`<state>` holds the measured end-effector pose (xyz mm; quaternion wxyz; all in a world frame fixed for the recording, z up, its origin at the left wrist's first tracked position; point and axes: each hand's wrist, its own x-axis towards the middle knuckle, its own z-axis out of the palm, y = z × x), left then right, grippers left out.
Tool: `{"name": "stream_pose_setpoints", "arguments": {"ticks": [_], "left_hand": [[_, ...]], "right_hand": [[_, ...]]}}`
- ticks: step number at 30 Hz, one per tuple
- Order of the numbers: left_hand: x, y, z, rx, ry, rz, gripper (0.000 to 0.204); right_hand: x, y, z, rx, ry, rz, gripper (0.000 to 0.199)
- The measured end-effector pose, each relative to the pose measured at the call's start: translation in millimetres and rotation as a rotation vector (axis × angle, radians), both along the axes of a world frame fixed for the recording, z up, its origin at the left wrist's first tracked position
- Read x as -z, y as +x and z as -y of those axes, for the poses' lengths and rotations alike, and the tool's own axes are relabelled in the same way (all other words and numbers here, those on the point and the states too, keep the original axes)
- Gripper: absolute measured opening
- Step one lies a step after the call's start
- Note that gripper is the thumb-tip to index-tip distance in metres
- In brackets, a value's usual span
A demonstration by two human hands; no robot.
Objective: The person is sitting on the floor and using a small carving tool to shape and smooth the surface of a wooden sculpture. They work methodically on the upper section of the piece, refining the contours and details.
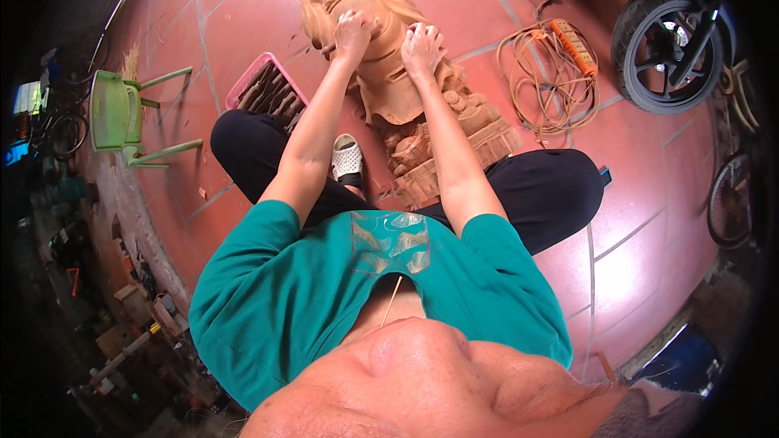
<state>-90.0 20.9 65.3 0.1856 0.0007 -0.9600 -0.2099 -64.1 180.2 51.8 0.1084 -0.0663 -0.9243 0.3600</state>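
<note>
The left hand lies on top of the wooden carving, with the fingers curled downward against the rounded upper part. It seems to grip something small against the wood, but whether it is a tool or only the fingers cannot be told. The right hand rests just beside it on the same rounded part, with the fingers bent and a little spread, pressing on the surface. The two hands are near each other but they do not touch.

The carving is a long figure of pale orange-brown wood. It lies on the red tiled floor in front of the person and between the knees, its carved base toward the body and its other end toward the top edge of the view. The person sits on the floor in dark trousers and a teal shirt, and one foot in a white sandal shows just left of the carving's base.

To the left of the carving stands a pink tray with wooden pieces in it. Further left a green plastic chair lies on its side. To the right of the carving, a coiled cable with an orange power strip lies on the tiles, and behind it is a motorbike wheel.
</note>
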Motion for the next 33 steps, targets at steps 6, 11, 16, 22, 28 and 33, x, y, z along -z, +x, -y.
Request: {"name": "stream_pose_setpoints", "arguments": {"ticks": [6,11,16,22,28,33], "left_hand": [[-14.7,39.2,10.5,0.042,0.127,0.107,0.017],[-14.2,46.9,23.1,-0.120,0.195,0.088,0.012],[-2.7,45.9,43.6,-0.201,0.074,0.057,0.011],[-20.3,42.5,18.9,-0.092,0.080,0.225,0.011],[-15.8,30.4,-16.8,-0.061,0.142,0.114,0.012],[-20.2,44.7,12.0,-0.165,0.054,0.142,0.012]], "right_hand": [[-3.5,-2.2,-5.7,0.013,-0.018,0.012,0.019],[-5.6,-3.0,-4.4,0.020,-0.043,0.045,0.019],[-10.1,0.9,0.0,0.008,-0.044,0.065,0.019],[-3.3,-2.2,0.0,0.045,-0.002,0.029,0.015],[-3.5,-1.7,0.3,0.027,0.037,0.019,0.016],[-3.3,-2.9,-5.2,0.022,0.006,0.026,0.017]]}}
